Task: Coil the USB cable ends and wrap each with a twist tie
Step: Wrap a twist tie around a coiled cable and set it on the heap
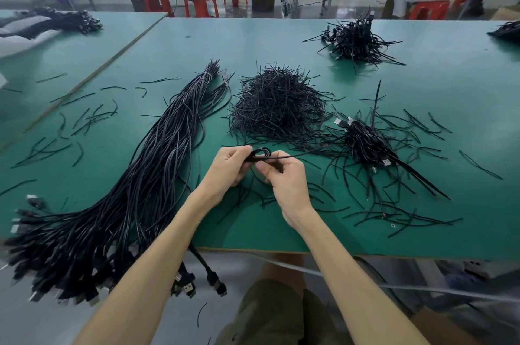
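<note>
Left hand (230, 167), right hand (284, 178) pinch coiled cable (261, 153); twist-tie heap (277, 108) beyond, bundle (157, 161) left.

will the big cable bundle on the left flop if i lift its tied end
Probably floppy: the cable bundle curves and its plug ends droop over the table edge. Likely heavy, with so many strands. Bands bind only the far end, so the rest may splay.

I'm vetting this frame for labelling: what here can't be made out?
Head view, all three:
1. Whether the coil is tied yet: the left hand and right hand cover its waist, and it is small.
2. Plug ends of the cable bundle, lower left: blurred.
3. Dark pile at the right edge: cut off by the frame.
</note>
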Demonstrator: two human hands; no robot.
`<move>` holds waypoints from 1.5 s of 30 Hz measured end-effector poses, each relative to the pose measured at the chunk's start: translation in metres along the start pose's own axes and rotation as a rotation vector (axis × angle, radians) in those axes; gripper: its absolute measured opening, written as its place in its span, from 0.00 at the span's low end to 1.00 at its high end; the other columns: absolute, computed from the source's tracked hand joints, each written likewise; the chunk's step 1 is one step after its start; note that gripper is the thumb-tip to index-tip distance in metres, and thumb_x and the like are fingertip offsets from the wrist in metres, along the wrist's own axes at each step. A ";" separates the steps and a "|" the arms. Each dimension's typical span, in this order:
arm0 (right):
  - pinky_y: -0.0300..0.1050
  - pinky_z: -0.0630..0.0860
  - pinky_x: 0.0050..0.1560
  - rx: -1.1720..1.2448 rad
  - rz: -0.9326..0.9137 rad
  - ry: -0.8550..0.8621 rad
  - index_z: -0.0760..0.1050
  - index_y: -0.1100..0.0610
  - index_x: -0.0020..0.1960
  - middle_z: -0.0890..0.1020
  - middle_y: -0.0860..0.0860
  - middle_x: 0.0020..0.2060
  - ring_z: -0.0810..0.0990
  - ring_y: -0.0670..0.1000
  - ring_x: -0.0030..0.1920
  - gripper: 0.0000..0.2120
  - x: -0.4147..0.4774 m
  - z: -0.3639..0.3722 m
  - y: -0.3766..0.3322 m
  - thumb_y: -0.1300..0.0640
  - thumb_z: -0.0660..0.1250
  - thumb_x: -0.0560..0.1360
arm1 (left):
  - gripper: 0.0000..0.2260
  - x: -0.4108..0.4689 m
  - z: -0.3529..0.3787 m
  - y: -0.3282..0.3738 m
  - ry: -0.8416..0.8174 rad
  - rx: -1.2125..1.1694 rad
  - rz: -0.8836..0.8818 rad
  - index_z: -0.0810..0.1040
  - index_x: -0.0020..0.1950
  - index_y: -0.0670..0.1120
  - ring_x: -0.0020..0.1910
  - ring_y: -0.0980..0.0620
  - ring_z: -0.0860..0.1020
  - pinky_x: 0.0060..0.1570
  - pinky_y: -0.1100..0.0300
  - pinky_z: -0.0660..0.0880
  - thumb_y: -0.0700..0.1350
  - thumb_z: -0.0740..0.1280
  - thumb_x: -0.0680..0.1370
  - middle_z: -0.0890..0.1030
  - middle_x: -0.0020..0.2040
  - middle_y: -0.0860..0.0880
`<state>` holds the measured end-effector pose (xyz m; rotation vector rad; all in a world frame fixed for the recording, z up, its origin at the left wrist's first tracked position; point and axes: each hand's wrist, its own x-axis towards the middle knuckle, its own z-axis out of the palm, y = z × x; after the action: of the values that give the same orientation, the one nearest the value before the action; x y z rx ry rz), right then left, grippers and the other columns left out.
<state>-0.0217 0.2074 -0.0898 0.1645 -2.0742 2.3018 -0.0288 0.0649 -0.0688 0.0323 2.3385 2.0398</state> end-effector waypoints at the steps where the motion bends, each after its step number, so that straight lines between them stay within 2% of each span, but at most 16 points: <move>1: 0.47 0.71 0.40 -0.011 -0.001 -0.007 0.81 0.53 0.42 0.78 0.42 0.31 0.73 0.45 0.34 0.09 0.000 -0.001 0.000 0.67 0.71 0.76 | 0.22 0.000 0.000 0.000 0.001 -0.006 -0.003 0.67 0.29 0.51 0.23 0.56 0.56 0.22 0.66 0.54 0.46 0.58 0.85 0.63 0.25 0.54; 6: 0.46 0.72 0.42 -0.111 -0.013 -0.008 0.78 0.54 0.42 0.79 0.39 0.30 0.74 0.42 0.34 0.08 0.000 0.000 -0.001 0.65 0.69 0.78 | 0.24 -0.001 0.000 0.001 -0.006 -0.004 -0.016 0.67 0.27 0.52 0.23 0.55 0.55 0.22 0.66 0.54 0.47 0.58 0.85 0.62 0.26 0.53; 10: 0.47 0.74 0.42 -0.175 -0.021 -0.024 0.74 0.53 0.41 0.79 0.37 0.30 0.74 0.40 0.34 0.11 0.000 0.001 0.000 0.66 0.68 0.78 | 0.24 -0.001 0.000 0.001 -0.007 -0.003 -0.041 0.67 0.27 0.53 0.23 0.55 0.55 0.22 0.66 0.53 0.47 0.58 0.84 0.62 0.26 0.54; 15: 0.43 0.74 0.39 -0.134 -0.015 -0.043 0.75 0.52 0.43 0.80 0.37 0.34 0.76 0.40 0.37 0.11 -0.001 0.002 0.000 0.67 0.69 0.78 | 0.24 -0.003 -0.001 0.003 0.003 -0.038 -0.051 0.67 0.26 0.53 0.24 0.55 0.55 0.22 0.66 0.54 0.47 0.58 0.84 0.62 0.26 0.54; 21: 0.52 0.78 0.44 -0.151 -0.013 0.028 0.77 0.55 0.45 0.81 0.46 0.39 0.77 0.45 0.39 0.06 -0.003 0.004 -0.002 0.63 0.69 0.79 | 0.23 -0.005 0.003 0.002 0.029 -0.018 0.046 0.68 0.29 0.49 0.23 0.55 0.56 0.22 0.65 0.56 0.47 0.58 0.86 0.63 0.25 0.54; 26: 0.40 0.75 0.37 -0.090 -0.020 0.087 0.77 0.57 0.49 0.83 0.56 0.45 0.77 0.49 0.39 0.02 -0.006 0.002 -0.006 0.60 0.68 0.81 | 0.24 -0.006 0.009 -0.001 0.136 0.093 0.209 0.73 0.33 0.46 0.23 0.53 0.67 0.25 0.61 0.64 0.54 0.57 0.87 0.73 0.25 0.51; 28: 0.40 0.74 0.36 -0.055 -0.019 0.124 0.76 0.57 0.49 0.82 0.54 0.41 0.76 0.49 0.35 0.02 -0.007 0.002 -0.007 0.60 0.68 0.81 | 0.24 -0.006 0.007 0.000 0.153 0.041 0.223 0.80 0.40 0.45 0.23 0.49 0.70 0.24 0.59 0.66 0.55 0.55 0.87 0.78 0.28 0.48; 30: 0.45 0.74 0.38 -0.010 -0.007 0.144 0.77 0.57 0.49 0.79 0.53 0.36 0.75 0.49 0.33 0.02 -0.007 0.001 -0.007 0.59 0.68 0.81 | 0.23 -0.006 0.003 0.001 0.147 -0.088 0.220 0.84 0.45 0.46 0.23 0.45 0.70 0.24 0.57 0.68 0.54 0.54 0.87 0.81 0.32 0.42; 34: 0.48 0.74 0.38 0.017 0.004 0.150 0.78 0.58 0.49 0.78 0.52 0.34 0.74 0.48 0.33 0.03 -0.006 0.000 -0.007 0.59 0.68 0.81 | 0.20 -0.008 -0.003 0.000 0.116 -0.215 0.158 0.86 0.41 0.46 0.22 0.46 0.72 0.24 0.59 0.71 0.52 0.62 0.85 0.81 0.31 0.42; 37: 0.44 0.74 0.34 0.028 -0.003 0.137 0.78 0.57 0.47 0.80 0.51 0.35 0.75 0.47 0.33 0.03 -0.007 0.000 -0.008 0.61 0.68 0.81 | 0.18 -0.010 -0.002 -0.003 0.039 -0.141 0.193 0.84 0.40 0.44 0.23 0.47 0.72 0.25 0.60 0.71 0.53 0.66 0.83 0.79 0.30 0.44; 41: 0.45 0.73 0.35 0.017 -0.021 0.107 0.78 0.56 0.45 0.79 0.52 0.34 0.73 0.48 0.33 0.05 -0.007 -0.001 -0.008 0.62 0.69 0.79 | 0.10 -0.007 -0.001 -0.005 0.059 -0.073 0.241 0.79 0.48 0.42 0.30 0.51 0.75 0.32 0.60 0.75 0.49 0.73 0.79 0.78 0.36 0.50; 43: 0.46 0.72 0.36 0.031 -0.021 0.091 0.78 0.57 0.45 0.79 0.52 0.35 0.73 0.49 0.33 0.05 -0.007 -0.001 -0.007 0.62 0.69 0.79 | 0.11 -0.007 -0.001 -0.006 0.053 -0.086 0.248 0.79 0.56 0.45 0.42 0.53 0.79 0.40 0.58 0.78 0.49 0.73 0.78 0.81 0.47 0.49; 45: 0.46 0.72 0.37 0.039 -0.022 0.071 0.79 0.56 0.44 0.79 0.51 0.35 0.73 0.49 0.34 0.05 -0.007 -0.001 -0.007 0.62 0.69 0.79 | 0.18 -0.007 -0.001 -0.006 0.040 -0.017 0.272 0.77 0.68 0.50 0.57 0.55 0.80 0.51 0.59 0.79 0.51 0.71 0.79 0.80 0.62 0.51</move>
<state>-0.0144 0.2096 -0.0836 0.1045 -1.9855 2.3019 -0.0222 0.0623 -0.0743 0.3298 2.4591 2.1948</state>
